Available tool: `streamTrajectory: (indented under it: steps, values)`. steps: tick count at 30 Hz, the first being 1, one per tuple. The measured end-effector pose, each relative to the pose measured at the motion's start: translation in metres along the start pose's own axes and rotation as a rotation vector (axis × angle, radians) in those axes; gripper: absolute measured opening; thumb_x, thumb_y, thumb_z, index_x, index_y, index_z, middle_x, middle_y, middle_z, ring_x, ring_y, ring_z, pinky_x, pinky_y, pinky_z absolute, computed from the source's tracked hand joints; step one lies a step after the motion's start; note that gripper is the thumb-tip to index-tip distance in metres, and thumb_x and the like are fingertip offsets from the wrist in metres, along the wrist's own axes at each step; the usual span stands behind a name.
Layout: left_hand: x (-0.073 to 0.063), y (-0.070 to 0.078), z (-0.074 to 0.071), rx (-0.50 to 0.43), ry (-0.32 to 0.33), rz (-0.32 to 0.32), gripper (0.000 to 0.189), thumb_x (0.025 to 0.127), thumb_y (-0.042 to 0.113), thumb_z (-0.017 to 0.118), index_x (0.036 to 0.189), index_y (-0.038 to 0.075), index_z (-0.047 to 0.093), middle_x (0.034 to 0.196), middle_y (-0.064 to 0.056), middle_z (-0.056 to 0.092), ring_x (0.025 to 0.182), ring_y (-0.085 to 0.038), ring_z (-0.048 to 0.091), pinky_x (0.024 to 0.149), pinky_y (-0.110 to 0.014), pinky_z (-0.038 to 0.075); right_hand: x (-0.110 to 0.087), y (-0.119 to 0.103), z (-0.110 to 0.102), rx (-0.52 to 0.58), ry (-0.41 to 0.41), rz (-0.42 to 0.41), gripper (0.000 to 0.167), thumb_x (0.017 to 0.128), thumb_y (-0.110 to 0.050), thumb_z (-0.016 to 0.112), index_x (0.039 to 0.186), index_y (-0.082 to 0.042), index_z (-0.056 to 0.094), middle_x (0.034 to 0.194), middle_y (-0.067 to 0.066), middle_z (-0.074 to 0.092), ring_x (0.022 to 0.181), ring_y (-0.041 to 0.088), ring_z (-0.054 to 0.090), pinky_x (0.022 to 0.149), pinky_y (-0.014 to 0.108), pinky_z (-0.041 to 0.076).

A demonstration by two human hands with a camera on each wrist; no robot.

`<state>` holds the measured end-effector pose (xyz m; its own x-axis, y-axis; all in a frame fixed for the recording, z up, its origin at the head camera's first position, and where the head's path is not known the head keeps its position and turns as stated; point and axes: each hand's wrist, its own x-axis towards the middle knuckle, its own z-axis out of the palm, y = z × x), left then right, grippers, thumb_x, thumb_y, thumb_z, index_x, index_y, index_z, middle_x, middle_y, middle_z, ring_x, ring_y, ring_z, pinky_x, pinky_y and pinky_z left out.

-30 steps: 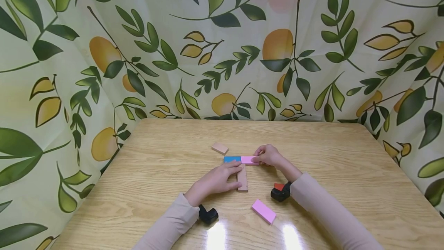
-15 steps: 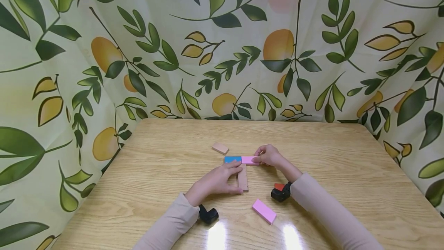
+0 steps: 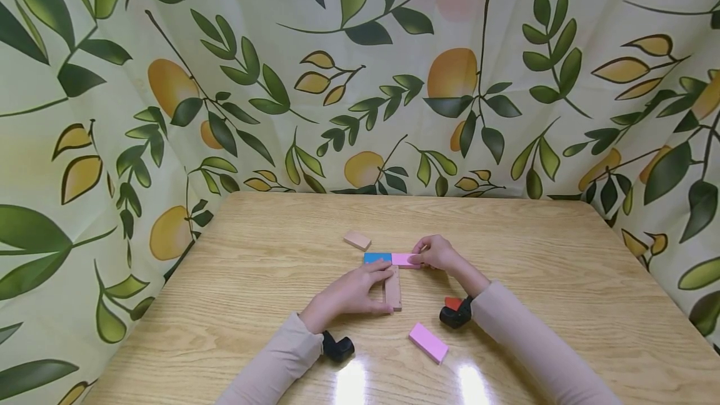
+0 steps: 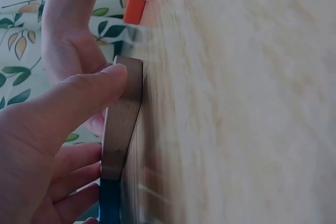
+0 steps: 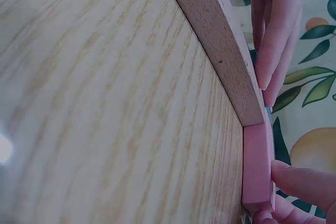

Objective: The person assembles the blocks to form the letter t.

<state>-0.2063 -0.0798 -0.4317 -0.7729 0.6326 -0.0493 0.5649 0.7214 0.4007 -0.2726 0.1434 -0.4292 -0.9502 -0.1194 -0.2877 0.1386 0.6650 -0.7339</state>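
A leaf-and-fruit cloth [image 3: 236, 161] hangs behind my wood-grain table [image 3: 264, 236]. From the left, my left hand [image 3: 351, 290] is spread wide, fingers fairly straight, thumb at the near end of the brown block [image 3: 394, 289] and fingertips by its far end, pressing more than gripping. A pale block [image 3: 357, 240] lies loose beyond. The blue block [image 3: 377, 257] and pink block [image 3: 402, 259] sit end to end, the brown block butting against their seam. If my thumb pushes too hard, I'd expect that seam to open; a careless lift could drag the blue block askew. Farther right, 1 loose pink block [image 3: 429, 342] lies near me, then my right hand [image 3: 440, 252], nearly closed, pinches the pink block's outer end; twisting would likely skew it. My right wrist's black camera [image 3: 455, 313] partly hides a red block [image 3: 452, 301], easily knocked, I think. I can read no brand, label or writing.
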Motion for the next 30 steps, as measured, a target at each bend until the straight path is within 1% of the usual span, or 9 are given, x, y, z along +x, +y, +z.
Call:
streamTrajectory:
  steps: [7, 10, 13, 19, 22, 25, 27, 30]
  values:
    - [-0.001, 0.0, 0.003, 0.015, 0.002, 0.007, 0.075, 0.083, 0.047, 0.071, 0.144, 0.012, 0.046, 0.157, -0.003, 0.036, 0.148, -0.023, 0.033, 0.12, -0.039, 0.034, -0.002, 0.001, 0.001, -0.021, 0.007, -0.005, 0.018, 0.084, -0.017, 0.074, 0.093, -0.004, 0.066, 0.064, -0.002, 0.05, 0.057, 0.012, 0.046, 0.05, 0.021, 0.036]
    - [-0.001, 0.0, 0.003, 0.033, 0.005, 0.023, 0.074, 0.083, 0.046, 0.071, 0.144, 0.01, 0.046, 0.157, -0.006, 0.036, 0.147, -0.024, 0.033, 0.12, -0.04, 0.034, -0.002, 0.002, 0.002, -0.039, 0.019, -0.023, 0.019, 0.083, -0.018, 0.074, 0.094, -0.004, 0.067, 0.065, -0.002, 0.051, 0.058, 0.012, 0.047, 0.05, 0.021, 0.036]
    - [-0.001, 0.0, 0.003, 0.043, 0.011, 0.036, 0.074, 0.084, 0.046, 0.071, 0.143, 0.009, 0.047, 0.157, -0.007, 0.036, 0.147, -0.026, 0.033, 0.12, -0.041, 0.034, -0.003, 0.003, 0.001, -0.034, 0.035, -0.035, 0.02, 0.083, -0.019, 0.075, 0.094, -0.004, 0.067, 0.068, 0.0, 0.052, 0.058, 0.013, 0.048, 0.052, 0.021, 0.038]
    - [-0.001, 0.0, 0.002, 0.044, 0.024, 0.04, 0.071, 0.087, 0.047, 0.067, 0.144, 0.011, 0.045, 0.158, -0.007, 0.035, 0.148, -0.026, 0.032, 0.121, -0.042, 0.033, -0.007, 0.005, 0.0, -0.031, 0.071, -0.109, 0.022, 0.083, -0.017, 0.074, 0.096, -0.001, 0.066, 0.07, 0.002, 0.057, 0.057, 0.011, 0.05, 0.049, 0.021, 0.039]
    - [-0.001, -0.001, 0.002, 0.041, 0.045, 0.044, 0.065, 0.09, 0.044, 0.064, 0.144, 0.011, 0.047, 0.157, -0.009, 0.036, 0.147, -0.027, 0.034, 0.12, -0.042, 0.033, -0.01, 0.006, 0.0, -0.028, 0.086, -0.15, 0.02, 0.085, -0.016, 0.072, 0.096, 0.0, 0.066, 0.07, 0.003, 0.059, 0.058, 0.011, 0.052, 0.049, 0.021, 0.039]
    - [-0.001, -0.003, 0.003, 0.042, 0.067, 0.045, 0.059, 0.092, 0.04, 0.062, 0.141, 0.011, 0.05, 0.155, -0.01, 0.039, 0.145, -0.028, 0.037, 0.12, -0.043, 0.034, -0.013, 0.007, 0.0, -0.031, 0.102, -0.179, 0.019, 0.086, -0.015, 0.07, 0.096, 0.001, 0.066, 0.072, 0.005, 0.06, 0.061, 0.011, 0.053, 0.052, 0.021, 0.04]
    - [-0.001, -0.004, 0.002, 0.035, 0.074, 0.033, 0.056, 0.093, 0.039, 0.062, 0.14, 0.011, 0.051, 0.154, -0.009, 0.04, 0.144, -0.028, 0.039, 0.119, -0.042, 0.035, -0.016, 0.007, 0.001, -0.039, 0.116, -0.199, 0.019, 0.087, -0.015, 0.069, 0.095, 0.001, 0.067, 0.074, 0.007, 0.062, 0.063, 0.011, 0.054, 0.054, 0.021, 0.04]
    - [-0.001, -0.006, 0.001, 0.022, 0.084, 0.016, 0.053, 0.093, 0.038, 0.061, 0.138, 0.011, 0.053, 0.153, -0.008, 0.043, 0.142, -0.027, 0.042, 0.118, -0.042, 0.036, -0.021, 0.007, 0.003, -0.04, 0.126, -0.237, 0.017, 0.088, -0.014, 0.068, 0.094, 0.002, 0.067, 0.076, 0.009, 0.064, 0.063, 0.011, 0.054, 0.054, 0.02, 0.042]
